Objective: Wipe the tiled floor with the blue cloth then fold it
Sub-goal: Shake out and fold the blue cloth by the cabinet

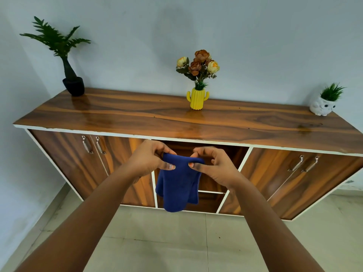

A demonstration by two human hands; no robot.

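Note:
The blue cloth [177,185] hangs in the air in front of the cabinet, doubled over and drooping toward the floor. My left hand [150,159] pinches its upper left corner between thumb and fingers. My right hand [213,163] pinches the upper right corner, about a hand's width away. The pale tiled floor [157,242] lies below the cloth, which does not touch it.
A long wooden cabinet [176,118] stands against the wall, with closed doors left and right and an open middle shelf behind the cloth. On top stand a black-potted plant [73,85], a yellow cactus vase of flowers [197,97] and a white owl planter [323,107].

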